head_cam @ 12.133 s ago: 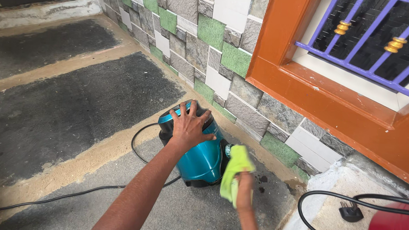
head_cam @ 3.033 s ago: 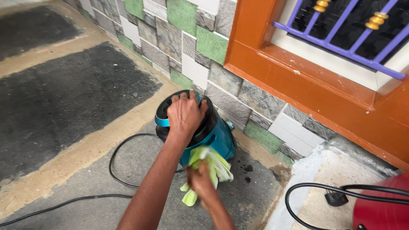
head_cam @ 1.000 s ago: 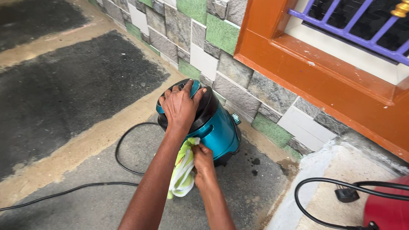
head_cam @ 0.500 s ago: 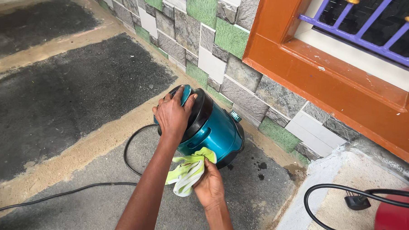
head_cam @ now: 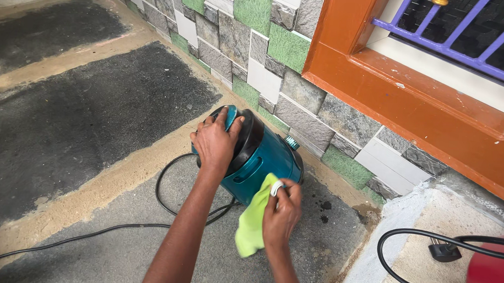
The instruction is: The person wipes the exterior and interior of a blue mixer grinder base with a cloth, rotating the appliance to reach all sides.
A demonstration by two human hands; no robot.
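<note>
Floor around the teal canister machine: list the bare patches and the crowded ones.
Bare: the dark rough floor panel left of the teal canister machine, and the grey floor under the thin black cord. Crowded: beside the machine, where the left hand grips its top and the right hand presses a yellow-green cloth; also the pale ledge with black cable and red appliance.

tiled wall (head_cam: 298, 93) close behind, floor (head_cam: 96, 114) open left

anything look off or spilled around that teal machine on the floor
The teal machine is tilted under the left hand, not standing flat. Dark spots stain the floor beside it, like drips. Nothing looks broken.
</note>
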